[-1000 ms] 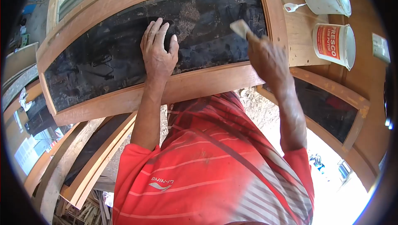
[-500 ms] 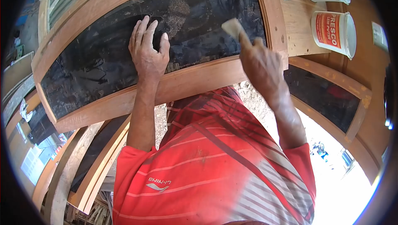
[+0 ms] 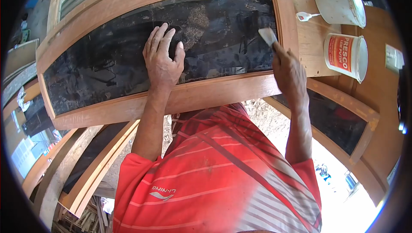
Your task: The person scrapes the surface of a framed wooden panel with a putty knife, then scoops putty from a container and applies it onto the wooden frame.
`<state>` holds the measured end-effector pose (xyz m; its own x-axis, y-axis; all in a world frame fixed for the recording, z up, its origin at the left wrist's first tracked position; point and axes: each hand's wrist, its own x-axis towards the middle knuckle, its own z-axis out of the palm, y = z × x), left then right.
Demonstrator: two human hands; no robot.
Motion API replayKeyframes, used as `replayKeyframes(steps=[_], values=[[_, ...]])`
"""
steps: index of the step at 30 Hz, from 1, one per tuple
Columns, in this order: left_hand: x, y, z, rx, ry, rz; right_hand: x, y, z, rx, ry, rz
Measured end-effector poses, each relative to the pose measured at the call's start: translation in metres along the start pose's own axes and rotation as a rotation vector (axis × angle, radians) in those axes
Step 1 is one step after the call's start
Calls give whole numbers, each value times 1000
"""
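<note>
A wooden frame (image 3: pixel 193 89) with a dark, smudged glass-like panel (image 3: pixel 128 57) lies across in front of me. My left hand (image 3: pixel 164 63) rests on the panel, its fingers stretched out and slightly spread. In my right hand (image 3: pixel 290 74) is a putty knife (image 3: pixel 268 36), gripped by its handle, near the panel's right end. Its pale, broad blade points up and left over the dark surface; whether the edge touches cannot be told. Brownish dust (image 3: pixel 197 24) is scattered on the panel beyond my left hand.
A white tub with a red label (image 3: pixel 342 52) stands at the right, beside a larger whitish bucket (image 3: pixel 337 4). A small white bottle with a thin nozzle (image 3: pixel 304 16) lies close by. Another framed dark panel (image 3: pixel 337 117) is at lower right. Wooden beams (image 3: pixel 71 164) stand at lower left.
My right hand has moved the putty knife rightward, nearer the panel's right edge. My left hand stays flat in about the same place on the panel. The whole view has shifted slightly.
</note>
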<state>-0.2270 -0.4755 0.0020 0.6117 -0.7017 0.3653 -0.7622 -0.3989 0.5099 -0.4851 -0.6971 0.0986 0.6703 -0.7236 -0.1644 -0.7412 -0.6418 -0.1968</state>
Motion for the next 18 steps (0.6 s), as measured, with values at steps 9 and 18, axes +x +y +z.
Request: replayKeyframes(steps=[9, 18], values=[[0, 2, -3, -7, 13, 0, -44, -25, 16, 518, 57, 101], [2, -8, -9, 282, -164, 146, -132, -28, 34, 576, 69, 69]])
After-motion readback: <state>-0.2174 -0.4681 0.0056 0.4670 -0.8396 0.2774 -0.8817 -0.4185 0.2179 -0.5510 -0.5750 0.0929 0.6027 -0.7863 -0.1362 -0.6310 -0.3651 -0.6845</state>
